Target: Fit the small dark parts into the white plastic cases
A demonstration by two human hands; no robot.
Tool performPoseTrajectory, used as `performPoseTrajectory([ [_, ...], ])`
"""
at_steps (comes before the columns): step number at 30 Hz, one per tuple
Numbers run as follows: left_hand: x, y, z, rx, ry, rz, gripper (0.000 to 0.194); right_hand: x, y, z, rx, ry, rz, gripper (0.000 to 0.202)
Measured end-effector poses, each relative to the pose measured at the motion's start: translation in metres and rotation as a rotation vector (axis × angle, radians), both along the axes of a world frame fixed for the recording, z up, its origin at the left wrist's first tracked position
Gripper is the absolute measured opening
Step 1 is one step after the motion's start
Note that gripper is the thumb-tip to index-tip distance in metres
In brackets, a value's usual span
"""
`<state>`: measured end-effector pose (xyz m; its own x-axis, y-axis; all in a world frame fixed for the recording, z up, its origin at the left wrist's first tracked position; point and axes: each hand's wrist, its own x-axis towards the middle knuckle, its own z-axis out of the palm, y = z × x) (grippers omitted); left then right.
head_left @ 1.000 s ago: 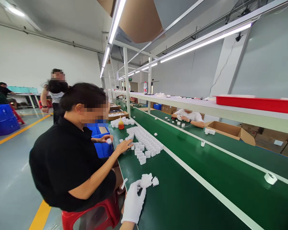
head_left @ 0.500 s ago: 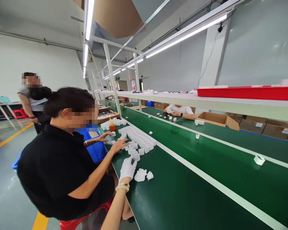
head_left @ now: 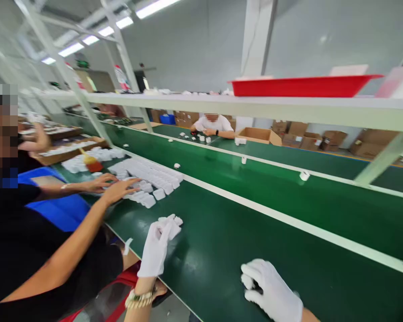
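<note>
My left hand, in a white glove with a beaded bracelet at the wrist, is low over the near edge of the green table, fingers pinched together. Whatever it may hold is hidden by blur and the glove. Just beyond its fingertips lie white lumpy pieces, partly covered by the hand. My right hand, also white-gloved, is at the lower right over the table. Its fingers curl round something small with white and dark parts, too blurred to name. Rows of small white boxlike parts stand farther left.
A co-worker's bare hands are over the white parts. A brush with a yellow handle lies beside them. The green belt carries scattered white parts. Above it runs a shelf with a red tray.
The view has swung right and down. My left hand has drawn back from the white boxlike parts to the lumpy pieces. My right hand has come into view.
</note>
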<state>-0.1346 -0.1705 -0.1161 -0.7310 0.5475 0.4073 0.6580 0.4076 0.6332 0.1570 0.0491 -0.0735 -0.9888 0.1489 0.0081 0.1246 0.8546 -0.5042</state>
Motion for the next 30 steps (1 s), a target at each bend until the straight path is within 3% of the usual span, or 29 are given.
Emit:
performPoseTrajectory([
  [2,0.011,0.019,-0.004,-0.025,-0.028,-0.09,0.029,-0.006,-0.001,0.008,-0.101,-0.051,0.001,0.014],
  [4,0.0,0.035,0.013,-0.048,-0.001,-0.189,0.026,-0.005,0.002,0.006,-0.181,-0.088,-0.042,0.019],
  [7,-0.059,0.05,0.075,-0.056,0.14,-0.333,0.025,0.006,0.008,-0.006,-0.231,-0.136,-0.131,0.047],
  [10,-0.133,0.058,0.142,-0.125,0.236,-0.477,0.013,0.015,0.015,-0.013,-0.237,-0.177,-0.103,0.053],
  [12,-0.165,0.065,0.17,-0.14,0.245,-0.484,0.022,0.015,0.018,-0.013,-0.226,-0.211,-0.076,0.055],
  [14,-0.172,0.074,0.179,-0.156,0.243,-0.488,0.032,0.014,0.021,-0.01,-0.22,-0.229,-0.071,0.056],
  [16,-0.157,0.082,0.177,-0.161,0.236,-0.485,0.031,0.012,0.024,-0.005,-0.245,-0.247,-0.031,0.053],
  [18,-0.125,0.085,0.166,-0.151,0.224,-0.472,0.02,0.01,0.028,0.0,-0.278,-0.3,0.063,0.049],
  [21,-0.059,0.082,0.141,-0.142,0.195,-0.448,0.017,0.003,0.039,0.006,-0.233,-0.353,0.169,0.049],
  [25,0.043,0.07,0.095,-0.135,0.144,-0.422,0.022,-0.016,0.057,0.006,-0.082,-0.288,0.323,0.063],
  [28,0.111,0.061,0.064,-0.115,0.115,-0.38,0.024,-0.034,0.062,-0.002,-0.045,-0.214,0.549,0.05],
  [30,0.144,0.056,0.05,-0.091,0.103,-0.331,0.024,-0.043,0.061,-0.007,-0.079,-0.185,0.599,0.04],
])
